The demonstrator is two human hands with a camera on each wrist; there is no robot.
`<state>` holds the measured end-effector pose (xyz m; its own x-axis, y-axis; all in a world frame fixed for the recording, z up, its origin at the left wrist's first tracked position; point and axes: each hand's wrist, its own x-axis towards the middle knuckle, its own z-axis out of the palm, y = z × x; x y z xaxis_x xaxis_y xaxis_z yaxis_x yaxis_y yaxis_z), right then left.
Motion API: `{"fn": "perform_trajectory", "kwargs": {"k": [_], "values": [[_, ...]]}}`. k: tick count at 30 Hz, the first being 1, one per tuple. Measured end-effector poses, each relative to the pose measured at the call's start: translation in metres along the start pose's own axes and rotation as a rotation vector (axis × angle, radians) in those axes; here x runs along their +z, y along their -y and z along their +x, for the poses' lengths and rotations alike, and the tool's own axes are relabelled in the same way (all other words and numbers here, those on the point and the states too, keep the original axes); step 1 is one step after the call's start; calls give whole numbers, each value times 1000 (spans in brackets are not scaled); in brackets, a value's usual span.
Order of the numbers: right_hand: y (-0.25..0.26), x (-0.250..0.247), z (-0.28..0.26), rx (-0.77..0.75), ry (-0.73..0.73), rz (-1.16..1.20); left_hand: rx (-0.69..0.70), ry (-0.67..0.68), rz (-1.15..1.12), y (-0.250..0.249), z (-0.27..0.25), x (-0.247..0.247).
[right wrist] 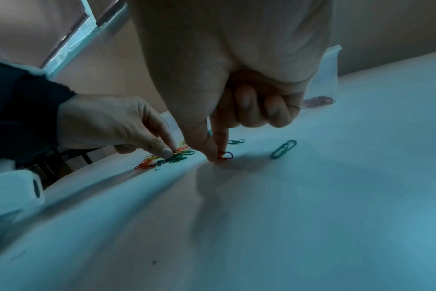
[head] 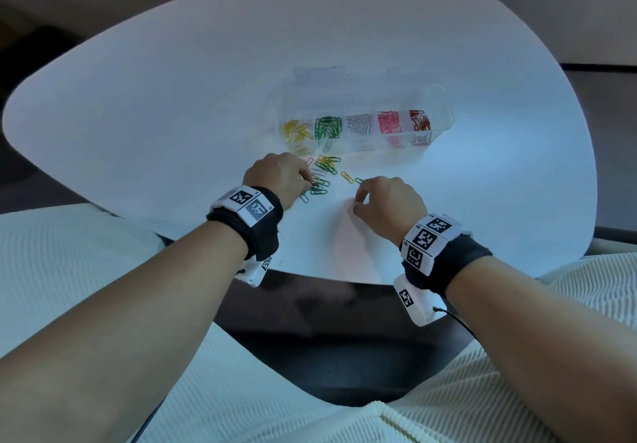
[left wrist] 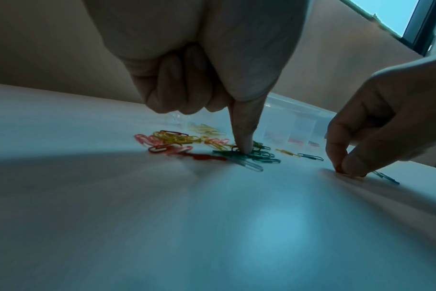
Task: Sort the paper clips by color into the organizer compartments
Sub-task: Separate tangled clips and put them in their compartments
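The left hand [head: 275, 175] pinches into the loose pile of paper clips [head: 322, 175] on the white table [head: 172, 98]; which clip it grasps is hidden. The right hand [head: 386, 201] pinches an orange-red clip [right wrist: 225, 155] against the table. The clear organizer [head: 437, 105] holds sorted colours, its far compartments hard to make out.

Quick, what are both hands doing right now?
Left hand: fingertip pressing on the loose pile of paper clips; a grip cannot be told.
Right hand: pinching a red paper clip against the table.
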<state>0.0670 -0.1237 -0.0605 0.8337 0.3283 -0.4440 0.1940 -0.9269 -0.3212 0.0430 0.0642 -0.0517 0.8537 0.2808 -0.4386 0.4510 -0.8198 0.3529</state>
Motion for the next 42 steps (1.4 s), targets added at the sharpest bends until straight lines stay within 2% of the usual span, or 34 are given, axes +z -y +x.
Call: {"fn": "perform_trajectory", "kwargs": {"k": [6, 9, 13, 15, 19, 21, 24, 27, 29, 37, 42], "values": [[-4, -12, 3, 15, 2, 102, -37, -24, -151, -1, 1, -2], [-1, -15, 3, 29, 6, 188, 6, -13, -318, -3, 0, -4], [1, -24, 5, 128, 38, 553, 104, 150, -542, -14, -7, -8], [0, -31, 6, 169, 63, 619, 127, 186, -581, -22, -12, -10], [-5, -39, 6, 260, 117, 858, 70, 339, -833, -29, -15, -11], [-4, -42, 5, 259, 153, 978, 35, 369, -879, -34, -16, -12], [0, -46, 5, 257, 229, 1149, 55, 353, -852, -41, -17, -10], [4, -47, 7, 244, 314, 1158, 75, 377, -831, -43, -17, -9], [7, -48, 10, 224, 320, 1152, 51, 391, -836, -42, -15, -8], [13, -55, 26, 143, 240, 1016, 145, 387, -799, -38, 0, -12], [18, -62, 34, 158, 162, 891, 172, 358, -868, -35, 3, -25]]}}
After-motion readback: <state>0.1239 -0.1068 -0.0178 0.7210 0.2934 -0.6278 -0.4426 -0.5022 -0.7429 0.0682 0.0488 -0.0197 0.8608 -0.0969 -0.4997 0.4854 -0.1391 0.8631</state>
